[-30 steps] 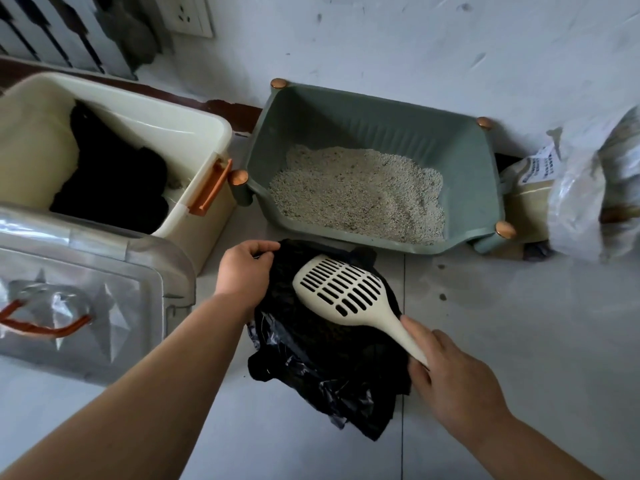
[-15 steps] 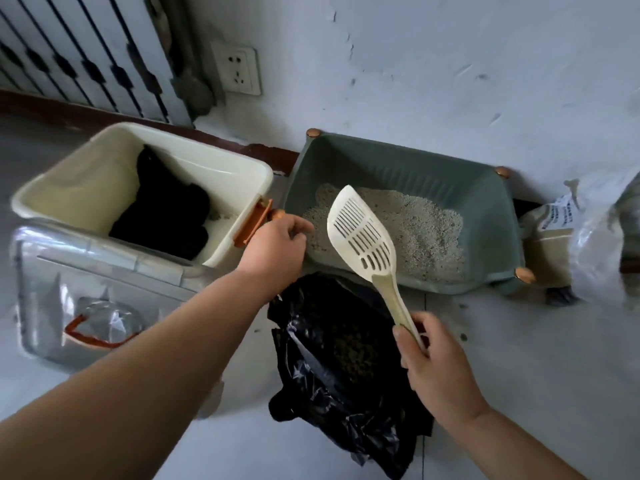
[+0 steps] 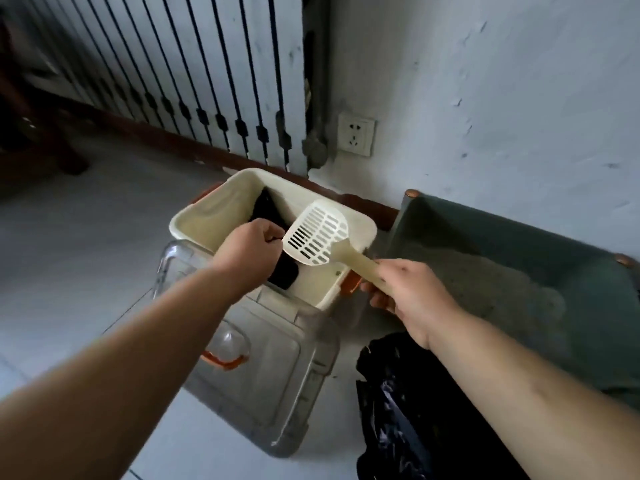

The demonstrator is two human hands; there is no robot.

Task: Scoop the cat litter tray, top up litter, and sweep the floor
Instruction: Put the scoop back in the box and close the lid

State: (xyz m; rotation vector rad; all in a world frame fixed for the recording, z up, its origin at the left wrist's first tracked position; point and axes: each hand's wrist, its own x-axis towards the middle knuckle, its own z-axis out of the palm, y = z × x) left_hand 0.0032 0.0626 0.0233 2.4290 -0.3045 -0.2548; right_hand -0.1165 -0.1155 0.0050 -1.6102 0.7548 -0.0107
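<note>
My right hand [image 3: 407,289] grips the handle of a cream slotted litter scoop [image 3: 317,233], whose head hangs over the open cream storage box [image 3: 194,220]. My left hand [image 3: 247,251] reaches into that box, fingers curled at a black item [image 3: 284,271] inside; whether it grips the item is unclear. The green litter tray [image 3: 519,237] with pale litter [image 3: 491,282] sits to the right against the wall. A black plastic bag [image 3: 408,410] lies crumpled on the floor below my right arm.
The box's clear lid [image 3: 270,368] with an orange handle hangs open toward me. A wall socket [image 3: 356,138] and a white railing [image 3: 194,74] stand behind the box. Grey tiled floor [image 3: 69,254] spreads to the left.
Both hands moved left from the bag and tray to the cream box. The scoop rose off the bag and now hangs over the box; my left hand went inside it.
</note>
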